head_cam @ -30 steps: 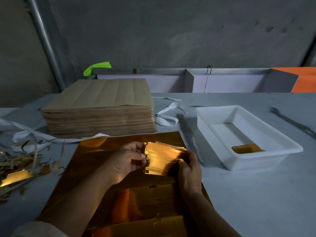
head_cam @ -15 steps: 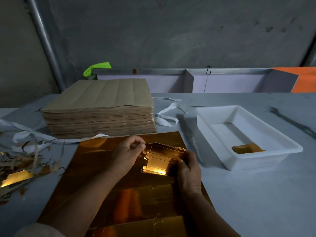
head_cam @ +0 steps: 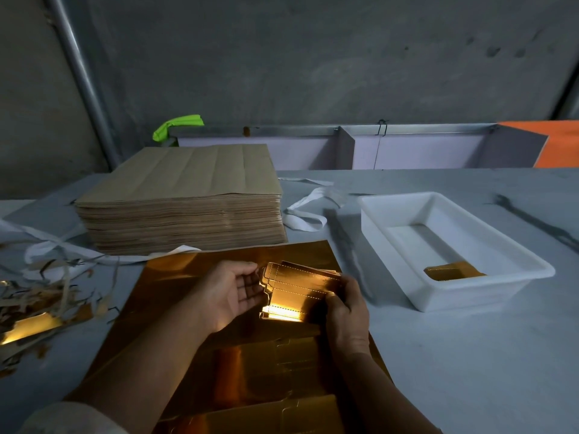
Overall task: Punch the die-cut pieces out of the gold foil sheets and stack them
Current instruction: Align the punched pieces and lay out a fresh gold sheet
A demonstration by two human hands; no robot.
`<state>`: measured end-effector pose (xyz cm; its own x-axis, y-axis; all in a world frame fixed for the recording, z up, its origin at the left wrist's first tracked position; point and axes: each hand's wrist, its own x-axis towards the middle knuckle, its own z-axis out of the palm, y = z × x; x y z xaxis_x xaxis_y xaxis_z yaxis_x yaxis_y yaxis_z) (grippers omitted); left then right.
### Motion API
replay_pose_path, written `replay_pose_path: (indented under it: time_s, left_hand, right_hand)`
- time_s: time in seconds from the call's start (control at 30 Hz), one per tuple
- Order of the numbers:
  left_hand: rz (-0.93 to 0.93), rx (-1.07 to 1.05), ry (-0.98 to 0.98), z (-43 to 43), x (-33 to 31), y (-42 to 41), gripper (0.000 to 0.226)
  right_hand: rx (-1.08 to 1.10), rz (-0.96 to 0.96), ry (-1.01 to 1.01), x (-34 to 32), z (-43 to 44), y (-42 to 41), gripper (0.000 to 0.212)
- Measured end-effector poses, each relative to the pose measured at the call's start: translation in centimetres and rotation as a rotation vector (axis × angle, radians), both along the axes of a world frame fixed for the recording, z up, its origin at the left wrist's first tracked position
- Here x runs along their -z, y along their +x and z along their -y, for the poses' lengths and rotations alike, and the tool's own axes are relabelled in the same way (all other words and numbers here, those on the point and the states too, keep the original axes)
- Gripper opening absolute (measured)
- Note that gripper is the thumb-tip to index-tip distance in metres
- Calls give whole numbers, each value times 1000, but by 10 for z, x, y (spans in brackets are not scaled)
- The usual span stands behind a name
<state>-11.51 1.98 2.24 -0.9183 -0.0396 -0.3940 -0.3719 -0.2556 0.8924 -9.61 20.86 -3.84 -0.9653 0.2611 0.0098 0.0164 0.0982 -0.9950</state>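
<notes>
A small stack of punched gold die-cut pieces (head_cam: pixel 297 288) is held above the large gold foil sheet (head_cam: pixel 175 277) that lies on the table. My right hand (head_cam: pixel 344 314) grips the stack's right end, thumb on top. My left hand (head_cam: pixel 225 292) is at the stack's left edge with the palm turned up and the fingers loosely spread, fingertips touching the edge. More gold pieces (head_cam: pixel 451 272) lie in the white plastic tray (head_cam: pixel 391 233) to the right. The foil sheet's near part shows die-cut outlines.
A thick stack of brown-backed sheets (head_cam: pixel 185 202) stands behind the foil sheet. Torn scrap strips (head_cam: pixel 40 302) pile at the left edge. White straps (head_cam: pixel 307 211) lie between stack and tray. A grey wall and a pipe (head_cam: pixel 81 76) stand behind.
My left hand has let go of the stack's left edge and opened, palm up. The stack has tilted a little; my right hand keeps its grip.
</notes>
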Motion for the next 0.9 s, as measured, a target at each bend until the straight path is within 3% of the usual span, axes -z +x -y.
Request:
replay_pose_path:
  time_s: [0.57,0.9]
  left_hand:
    - [25,-234,203,-25,18,2,14]
    - [-14,-224,112,-25,17,3,12]
  right_hand:
    - [68,-33,-31,5,-1,-4,20]
    - [50,-55,-9,5,0,-4,20]
